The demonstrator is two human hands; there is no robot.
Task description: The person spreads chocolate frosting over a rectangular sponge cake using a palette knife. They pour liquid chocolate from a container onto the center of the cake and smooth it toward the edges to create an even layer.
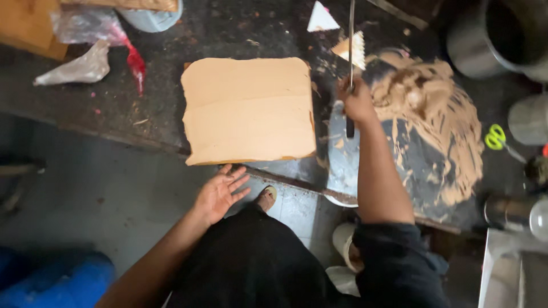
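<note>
One dark counter [171, 108] fills the upper frame. One square tan cake [248, 109] sits at the counter's near edge, smooth frosted top. One round grey tray [422, 165] to the cake's right, smeared with tan frosting [428, 97], overhangs the edge a bit. Two steel pots: one [502, 34] top right, one [514, 211] low right, partly cut off. One wood board [28, 25] top left. Two plastic bags [80, 65] beside it, one clear, one with red. Right hand [357, 102] closed around one long knife [350, 51], blade upright over the tray's left side, just beside the cake. Left hand [220, 191] empty, fingers spread wide, palm up, just below the cake's near edge, not touching. One green scissors [495, 137] right of the tray. Two scrapers: one white triangle [321, 18], one toothed [352, 49] behind the blade. One foot [266, 197] on the floor.
</note>
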